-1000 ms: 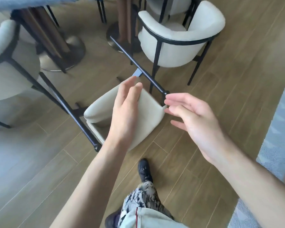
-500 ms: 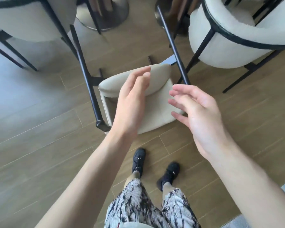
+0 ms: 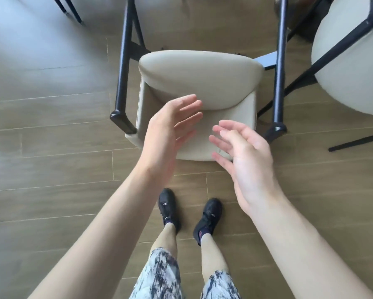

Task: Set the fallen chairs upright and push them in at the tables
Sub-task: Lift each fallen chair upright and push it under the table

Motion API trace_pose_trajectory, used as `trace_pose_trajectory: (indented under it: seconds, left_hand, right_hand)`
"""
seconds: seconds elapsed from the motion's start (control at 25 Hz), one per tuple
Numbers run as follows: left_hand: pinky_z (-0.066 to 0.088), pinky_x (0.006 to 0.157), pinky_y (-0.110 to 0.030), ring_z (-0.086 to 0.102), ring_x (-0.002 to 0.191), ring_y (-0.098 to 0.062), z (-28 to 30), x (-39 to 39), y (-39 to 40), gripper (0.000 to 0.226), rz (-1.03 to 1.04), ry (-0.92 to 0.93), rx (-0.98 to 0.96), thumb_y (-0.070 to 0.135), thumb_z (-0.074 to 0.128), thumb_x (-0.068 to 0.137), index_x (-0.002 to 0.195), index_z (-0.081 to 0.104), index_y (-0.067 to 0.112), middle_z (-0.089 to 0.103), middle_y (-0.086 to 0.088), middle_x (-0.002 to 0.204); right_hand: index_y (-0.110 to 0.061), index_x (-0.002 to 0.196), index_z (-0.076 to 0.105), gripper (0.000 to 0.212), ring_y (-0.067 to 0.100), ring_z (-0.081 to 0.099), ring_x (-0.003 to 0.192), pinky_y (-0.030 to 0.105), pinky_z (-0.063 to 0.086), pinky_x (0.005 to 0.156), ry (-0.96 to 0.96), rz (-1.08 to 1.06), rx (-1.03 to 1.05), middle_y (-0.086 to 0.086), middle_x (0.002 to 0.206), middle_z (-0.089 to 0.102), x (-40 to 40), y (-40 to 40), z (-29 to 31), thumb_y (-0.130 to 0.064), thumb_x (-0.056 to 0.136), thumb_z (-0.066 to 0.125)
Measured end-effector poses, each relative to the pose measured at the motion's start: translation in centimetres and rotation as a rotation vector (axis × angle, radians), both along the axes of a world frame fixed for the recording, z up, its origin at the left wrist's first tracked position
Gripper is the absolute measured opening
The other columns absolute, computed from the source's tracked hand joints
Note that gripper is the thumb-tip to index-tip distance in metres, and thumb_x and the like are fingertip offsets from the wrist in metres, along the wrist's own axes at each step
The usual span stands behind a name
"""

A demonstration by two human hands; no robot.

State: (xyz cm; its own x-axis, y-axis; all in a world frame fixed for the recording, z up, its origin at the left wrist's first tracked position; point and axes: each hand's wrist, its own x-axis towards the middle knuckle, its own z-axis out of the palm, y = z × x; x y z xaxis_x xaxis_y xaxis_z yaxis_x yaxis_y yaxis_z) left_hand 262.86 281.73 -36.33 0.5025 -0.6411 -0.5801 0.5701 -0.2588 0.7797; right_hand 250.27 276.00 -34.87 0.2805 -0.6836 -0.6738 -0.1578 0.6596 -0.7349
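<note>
Fallen chair (image 3: 199, 78) lay on the floor (image 3: 52, 169) ahead of both feet, legs pointing away. Left hand (image 3: 170, 128) and right hand (image 3: 243, 152) hovered above it, fingers spread, gripping nothing; left nearer.

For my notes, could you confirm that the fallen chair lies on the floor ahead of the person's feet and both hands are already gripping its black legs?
Not quite: the head view shows the left hand and right hand open above the fallen chair, gripping nothing. The rest holds: it lies on the floor ahead of the feet.
</note>
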Motion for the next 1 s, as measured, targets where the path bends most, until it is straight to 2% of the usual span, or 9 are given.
trace_pose_trajectory:
  seconds: [0.24, 0.4, 0.56, 0.76, 1.0]
  left_hand:
    - [0.048, 0.101, -0.04, 0.07, 0.113, -0.015, -9.8, -1.0, 1.6, 0.03, 0.164, 0.138, 0.018, 0.035, 0.045, 0.103, 0.114, 0.069, 0.022, 0.076, 0.003, 0.118]
    - [0.048, 0.103, -0.039, 0.069, 0.116, -0.016, -15.5, -1.2, 2.3, 0.034, 0.213, 0.225, 0.011, 0.038, 0.044, 0.103, 0.121, 0.066, 0.019, 0.075, 0.001, 0.122]
    - [0.047, 0.105, -0.041, 0.07, 0.115, -0.018, -22.5, -1.6, 3.1, 0.045, 0.275, 0.342, -0.015, 0.049, 0.043, 0.101, 0.123, 0.067, 0.017, 0.074, -0.002, 0.122]
    - [0.052, 0.098, -0.038, 0.071, 0.112, -0.019, -32.4, -2.6, 4.2, 0.056, 0.397, 0.457, 0.037, 0.061, 0.051, 0.095, 0.123, 0.068, 0.016, 0.075, -0.002, 0.12]
    - [0.052, 0.096, -0.037, 0.07, 0.111, -0.019, -46.4, -4.0, 5.6, 0.057, 0.52, 0.575, 0.163, 0.062, 0.062, 0.088, 0.122, 0.068, 0.016, 0.072, -0.003, 0.123]
  right_hand:
    - [-0.017, 0.107, 0.069, 0.015, 0.01, 0.073, 0.103, 0.037, 0.056, 0.095, -0.005, -0.017, 0.1, 0.002, 0.116, 0.074, -0.3, 0.0, -9.5, -0.013, 0.098, 0.058]
    - [-0.018, 0.105, 0.069, 0.014, 0.01, 0.073, 0.103, 0.035, 0.057, 0.091, -0.018, -0.025, 0.137, 0.002, 0.115, 0.074, 0.0, 0.9, -15.7, -0.015, 0.098, 0.058]
    - [-0.019, 0.104, 0.069, 0.011, 0.01, 0.074, 0.102, 0.035, 0.057, 0.09, -0.033, -0.052, 0.167, 0.001, 0.113, 0.075, 0.0, 2.0, -23.2, -0.017, 0.097, 0.06]
    - [-0.019, 0.102, 0.067, 0.006, 0.014, 0.073, 0.103, 0.038, 0.056, 0.093, -0.061, -0.158, 0.278, 0.005, 0.117, 0.074, 0.0, 3.1, -34.2, -0.021, 0.096, 0.064]
    - [-0.018, 0.119, 0.064, 0.031, 0.015, 0.072, 0.104, 0.035, 0.057, 0.086, -0.041, -0.26, 0.425, 0.005, 0.119, 0.072, -0.4, 3.7, -48.8, -0.033, 0.092, 0.07]
